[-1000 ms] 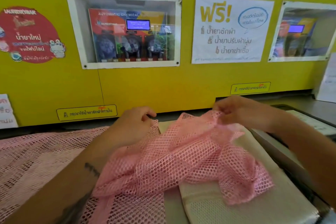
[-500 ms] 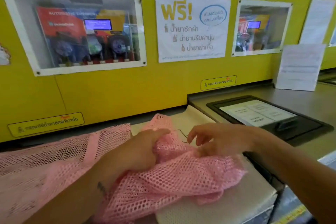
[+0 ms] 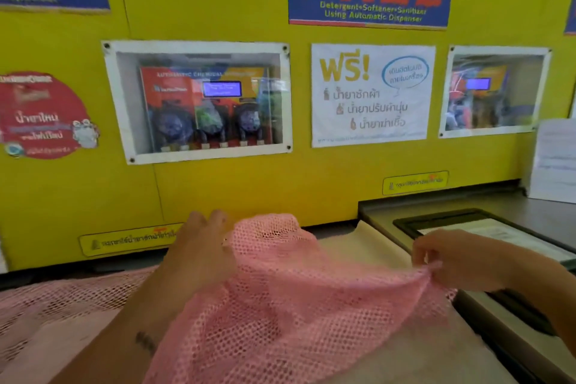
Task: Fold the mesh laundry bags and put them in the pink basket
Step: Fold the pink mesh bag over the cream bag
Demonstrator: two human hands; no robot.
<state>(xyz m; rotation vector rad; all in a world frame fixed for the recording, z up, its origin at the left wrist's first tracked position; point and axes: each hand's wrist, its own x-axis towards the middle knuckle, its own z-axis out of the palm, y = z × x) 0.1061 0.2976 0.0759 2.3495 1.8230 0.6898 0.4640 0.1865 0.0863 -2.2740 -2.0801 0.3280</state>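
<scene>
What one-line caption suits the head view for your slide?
Left hand and right hand spread a pink mesh laundry bag before a yellow wall.

Grey machine tops below a yellow wall

A cream cloth covers the grey top; pink mesh bag lies on it, more pink mesh at left.

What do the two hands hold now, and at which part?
Both hold the pink mesh laundry bag: the right hand pinches its right edge, while the left hand grips its upper left part.
</scene>
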